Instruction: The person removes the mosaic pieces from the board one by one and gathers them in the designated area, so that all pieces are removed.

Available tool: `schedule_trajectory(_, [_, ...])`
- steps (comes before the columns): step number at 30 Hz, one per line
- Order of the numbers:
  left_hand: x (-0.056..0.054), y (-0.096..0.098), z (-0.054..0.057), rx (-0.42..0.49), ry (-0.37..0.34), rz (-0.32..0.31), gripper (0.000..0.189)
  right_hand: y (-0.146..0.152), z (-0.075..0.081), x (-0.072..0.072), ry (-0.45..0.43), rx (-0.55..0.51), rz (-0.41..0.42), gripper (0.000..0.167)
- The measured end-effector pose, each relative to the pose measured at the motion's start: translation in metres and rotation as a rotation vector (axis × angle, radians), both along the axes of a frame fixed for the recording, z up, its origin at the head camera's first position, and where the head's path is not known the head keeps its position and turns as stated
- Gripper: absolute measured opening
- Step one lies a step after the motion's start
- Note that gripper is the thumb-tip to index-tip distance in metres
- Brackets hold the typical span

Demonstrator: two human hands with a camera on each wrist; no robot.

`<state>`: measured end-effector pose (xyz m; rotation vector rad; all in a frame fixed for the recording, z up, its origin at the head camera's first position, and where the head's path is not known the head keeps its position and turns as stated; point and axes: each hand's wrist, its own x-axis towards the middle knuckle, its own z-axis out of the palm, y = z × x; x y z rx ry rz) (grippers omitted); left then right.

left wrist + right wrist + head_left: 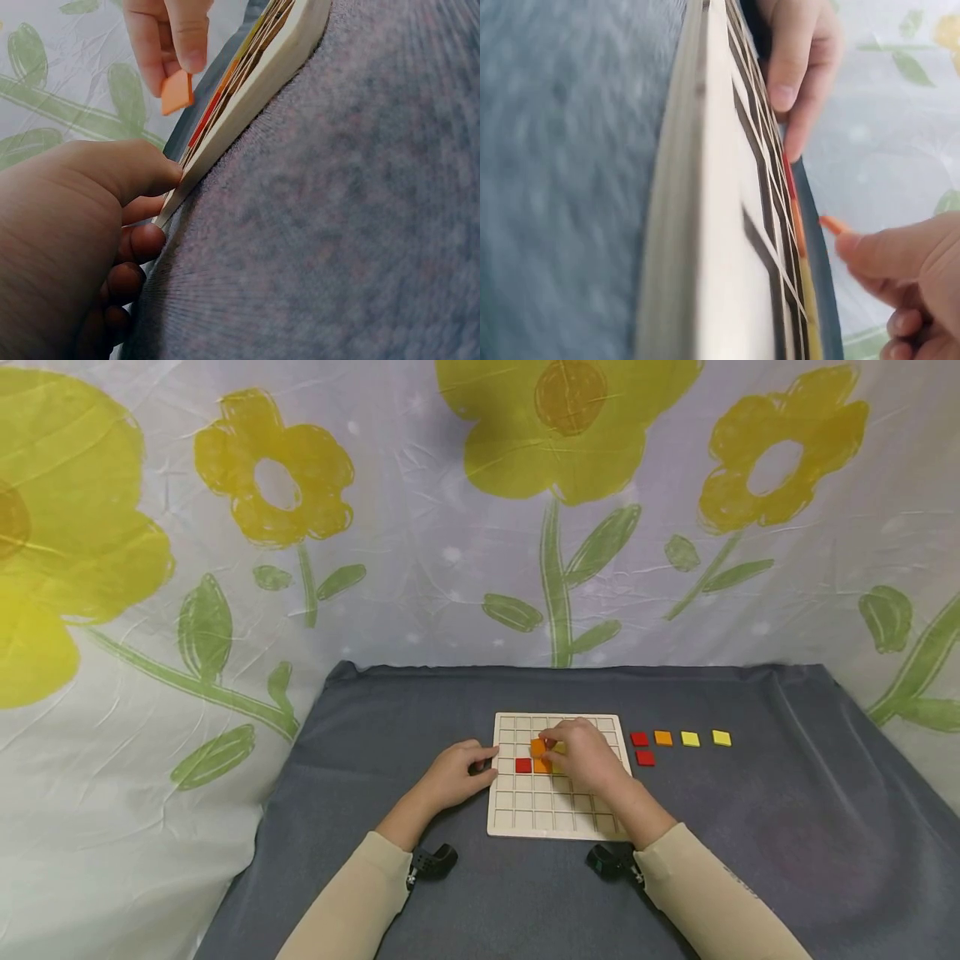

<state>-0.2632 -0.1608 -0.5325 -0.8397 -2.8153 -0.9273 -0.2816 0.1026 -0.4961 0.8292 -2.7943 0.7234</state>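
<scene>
Pale wooden board (543, 803) lies flat on bench, top ruled into square cells, left edge touched by your left fingers (154, 171). Small square orange tile (177, 94) sits pinched in your right fingers (877, 256), tilted, just clear of board. On board, red tile (523, 766) lies flat; second orange tile (541, 767) lies flat just right of it; yellow (808, 292) shows beyond, partly covered by your right hand in head view.

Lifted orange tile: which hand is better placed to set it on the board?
Right, I'd judge: the right hand pinches the lifted tile above the board. The left hand touches the board's left edge, apart from that tile.
</scene>
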Motion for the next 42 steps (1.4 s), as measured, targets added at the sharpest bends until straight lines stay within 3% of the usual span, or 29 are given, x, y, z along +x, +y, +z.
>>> schedule_trajectory(15, [-0.001,-0.001,-0.004,-0.015,-0.005,0.006,0.043,0.029,0.037,0.005,-0.222,-0.17,-0.07,0.031])
schedule_trajectory(33, [-0.002,-0.001,-0.003,-0.004,0.006,0.008,0.043,0.078,0.061,0.0,-0.248,-0.194,-0.146,0.035])
schedule_trajectory(42, [0.0,0.0,-0.001,-0.013,-0.016,0.021,0.043,0.104,0.067,0.0,-0.321,-0.205,-0.205,0.04])
